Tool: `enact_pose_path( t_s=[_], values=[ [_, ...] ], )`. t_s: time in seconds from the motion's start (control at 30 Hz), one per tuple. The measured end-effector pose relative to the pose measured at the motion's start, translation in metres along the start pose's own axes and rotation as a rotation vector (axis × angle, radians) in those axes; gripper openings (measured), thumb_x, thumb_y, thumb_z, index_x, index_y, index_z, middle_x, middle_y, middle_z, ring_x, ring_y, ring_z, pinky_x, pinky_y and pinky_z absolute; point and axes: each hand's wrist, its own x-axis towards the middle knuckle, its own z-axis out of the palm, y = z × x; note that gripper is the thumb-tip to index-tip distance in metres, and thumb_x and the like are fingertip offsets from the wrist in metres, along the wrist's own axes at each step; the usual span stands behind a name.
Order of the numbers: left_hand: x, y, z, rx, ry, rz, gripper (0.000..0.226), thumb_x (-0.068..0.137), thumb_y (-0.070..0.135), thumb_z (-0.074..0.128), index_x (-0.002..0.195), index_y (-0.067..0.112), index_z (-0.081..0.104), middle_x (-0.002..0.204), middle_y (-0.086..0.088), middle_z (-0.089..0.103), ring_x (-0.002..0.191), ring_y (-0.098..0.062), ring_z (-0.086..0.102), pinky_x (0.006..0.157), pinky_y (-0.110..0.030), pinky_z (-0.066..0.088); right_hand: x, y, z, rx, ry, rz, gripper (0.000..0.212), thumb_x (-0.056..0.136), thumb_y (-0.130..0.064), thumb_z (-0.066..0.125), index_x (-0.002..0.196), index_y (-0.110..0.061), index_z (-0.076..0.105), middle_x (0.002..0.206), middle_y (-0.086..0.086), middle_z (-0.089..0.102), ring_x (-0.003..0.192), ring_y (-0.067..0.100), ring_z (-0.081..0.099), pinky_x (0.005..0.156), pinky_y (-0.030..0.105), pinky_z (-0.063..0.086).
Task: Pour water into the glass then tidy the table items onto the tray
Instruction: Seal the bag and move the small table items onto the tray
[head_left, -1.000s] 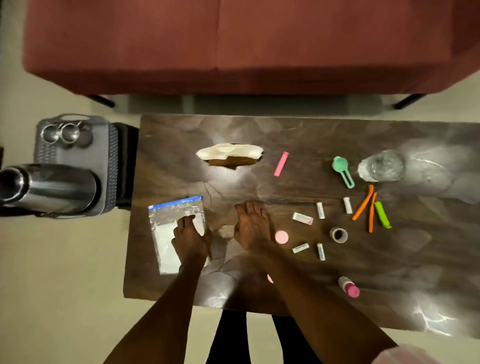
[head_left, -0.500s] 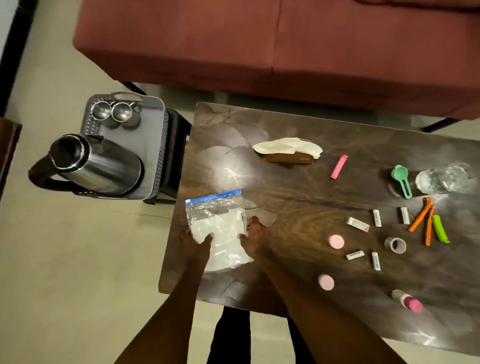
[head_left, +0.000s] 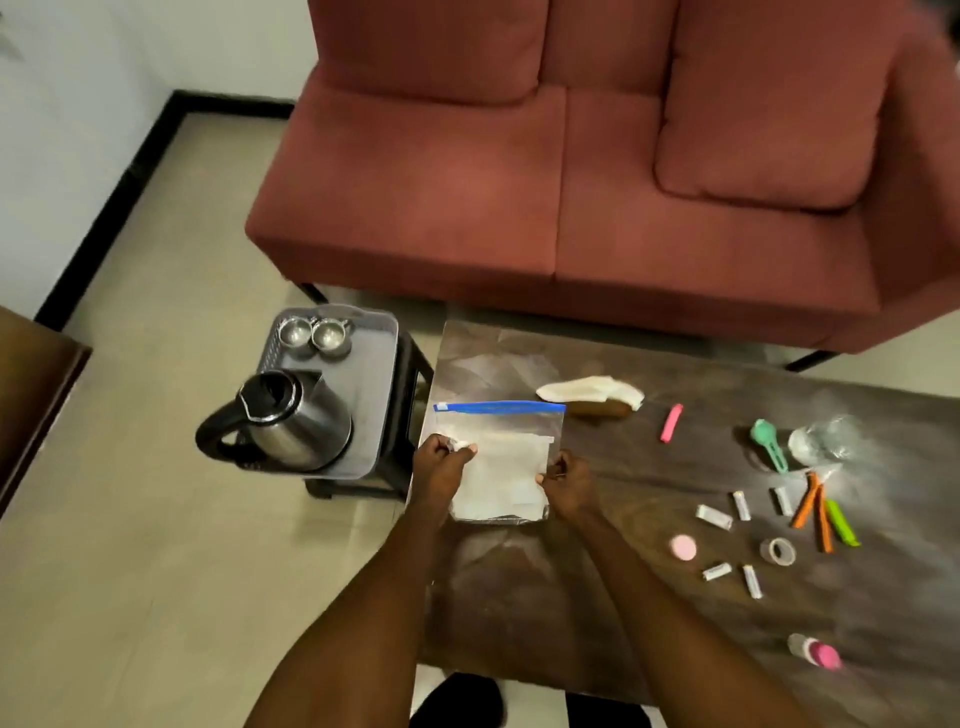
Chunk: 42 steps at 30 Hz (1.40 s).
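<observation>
Blue-zipped clear bag (head_left: 501, 457), red sofa (head_left: 571, 171)

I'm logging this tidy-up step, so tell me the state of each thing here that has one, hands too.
Zip bag: held up by both sides, blue strip on top.
Left hand: grips the bag's left edge.
Right hand: pinches the bag's right edge.
Kettle: upright on the tray, lid open.
Tray: on the stool, holding two steel cups.
Glass: on the table; contents unclear.
Pink-capped bottle: lying down.

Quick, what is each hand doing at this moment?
Left hand: pinches the left edge of the zip bag.
Right hand: grips the bag's right edge.
</observation>
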Motion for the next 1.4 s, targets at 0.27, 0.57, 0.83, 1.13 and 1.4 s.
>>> enact_pose_path(
  t_s=[0.27,0.57,0.83,1.13,1.4],
  values=[
    [-0.06,0.197,0.03,-0.021,-0.135,0.304,0.018,0.074,-0.001,0.074,0.086,0.007,0.063,0.075,-0.004,0.063,0.061,-0.017,0.055,0.053,-0.022,0.046,-0.014,-0.147,-0.14,0.104,0.222,-0.219,0.013,0.082,-0.003,0.073,0.092,0.0,0.065,0.093,0.017,0.069,0.085,0.024,0.06,0.087,0.041,0.052],
    [-0.205,0.439,0.085,-0.315,-0.214,0.792,0.028,0.08,0.022,0.078,0.097,0.006,0.062,0.091,-0.013,0.068,0.073,-0.021,0.059,0.066,-0.036,0.05,-0.075,-0.313,-0.351,0.163,0.46,-0.628,0.013,0.083,0.0,0.071,0.093,0.006,0.065,0.083,0.008,0.063,0.072,0.013,0.054,0.061,0.015,0.043],
    [-0.307,0.565,0.118,-0.433,-0.219,1.136,0.01,0.087,0.024,0.071,0.085,0.014,0.071,0.085,-0.01,0.073,0.077,-0.02,0.066,0.08,-0.045,0.057,-0.127,-0.4,-0.482,0.122,0.551,-0.788,0.01,0.08,-0.01,0.071,0.083,-0.01,0.061,0.084,0.003,0.064,0.081,0.019,0.058,0.068,0.028,0.046],
    [-0.342,0.574,0.14,-0.456,-0.303,1.153,0.008,0.093,0.011,0.062,0.093,0.005,0.066,0.084,-0.007,0.076,0.086,-0.023,0.074,0.077,-0.037,0.06,-0.171,-0.454,-0.523,-0.065,0.849,-1.092,0.057,0.086,-0.027,0.068,0.138,-0.016,0.047,0.136,0.004,0.054,0.123,0.022,0.052,0.104,0.037,0.041],
    [-0.355,0.563,0.143,-0.342,-0.284,1.273,0.006,0.089,0.007,0.065,0.09,0.01,0.071,0.087,-0.008,0.07,0.084,-0.02,0.066,0.08,-0.034,0.057,-0.192,-0.492,-0.495,-0.212,0.592,-1.265,0.027,0.092,-0.028,0.067,0.119,-0.023,0.069,0.101,-0.002,0.072,0.1,0.015,0.064,0.103,0.052,0.044]
  ],
)
